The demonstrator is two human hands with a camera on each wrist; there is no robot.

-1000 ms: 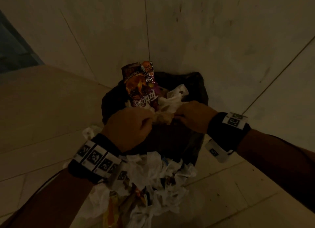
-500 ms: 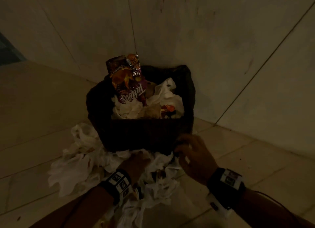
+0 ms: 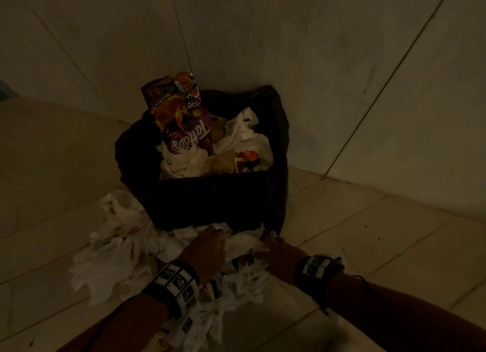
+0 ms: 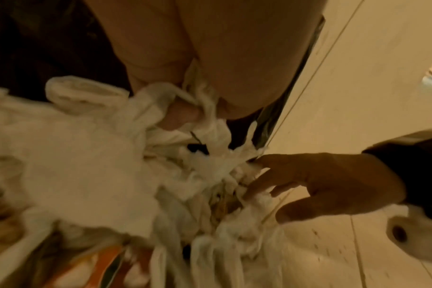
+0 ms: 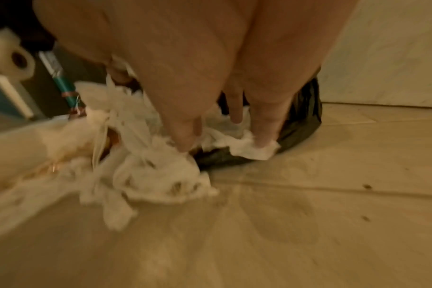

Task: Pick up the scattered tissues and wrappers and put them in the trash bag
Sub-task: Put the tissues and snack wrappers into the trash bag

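In the left wrist view the left hand (image 4: 185, 58) has its grip clenched on a tissue (image 4: 185, 101): a fingertip and the thumb pinch a twisted white strip at upper centre of the frame. The right hand (image 5: 210, 68) reaches down with straight fingers (image 5: 185, 132) whose tips press into the tissues (image 5: 160, 175) at the foot of the bag (image 5: 301, 120); it holds nothing yet, its grip released.

In the head view both hands work low in the frame, just in front of the black bag, which stands in the corner of the floor (image 3: 368, 246). The bag is already heaped at centre frame: a snack wrapper (image 3: 181, 117) sticks up out of it at the left, with crumpled tissue beside it. The loose pile spreads from the bag's base toward lower left, white tissues with a few coloured wrappers (image 4: 106, 261) showing between them.

The tissues look very light, soft and easily torn, so a single pinch would likely lift only a shred. Gathering a bunch between both hands, scooping from underneath where the pile is thickest, seems the better hold. The wrappers should be slick and springy; they are best trapped inside the wad. With the bag so full, a dropped load may slide back off the top.
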